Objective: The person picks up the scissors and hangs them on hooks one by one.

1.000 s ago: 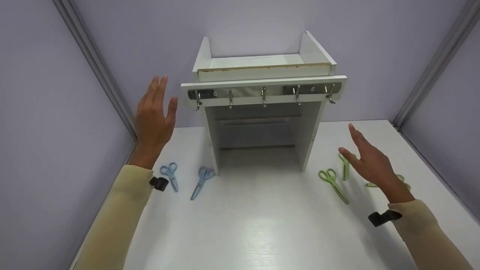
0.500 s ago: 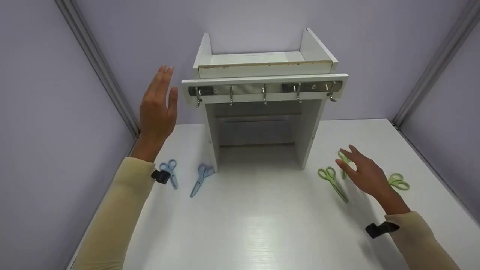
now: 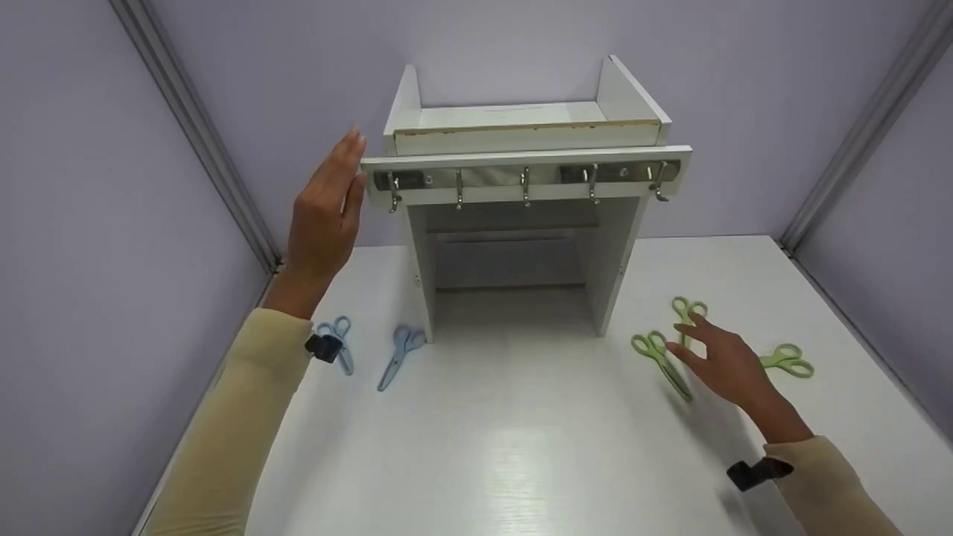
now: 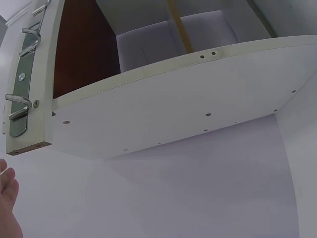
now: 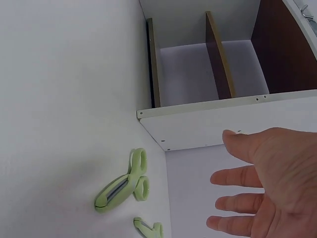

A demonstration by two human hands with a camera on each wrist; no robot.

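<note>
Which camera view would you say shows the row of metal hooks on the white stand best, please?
The head view: all five hooks hang along the stand's front rail. The left wrist view catches only some at its edge; the right wrist view barely shows one.

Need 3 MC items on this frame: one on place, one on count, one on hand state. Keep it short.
1. Where do the blue scissors lie relative to the white rack?
A. on its top shelf
B. on the table, on the rack's left
C. hung from its hooks

2. How many green scissors are on the table?
A. one
B. two
C. three

3. What state is the left hand in?
A. fingers straight, holding nothing
B. gripping a hook
C. pinching scissors

Answers:
1 B: both blue scissors lie flat on the table, left of the white rack.
2 C: three green scissors show around the right hand, which reaches over them with fingers spread.
3 A: the left hand is raised beside the rack's left end with flat fingers; the hooks hang bare.
</note>
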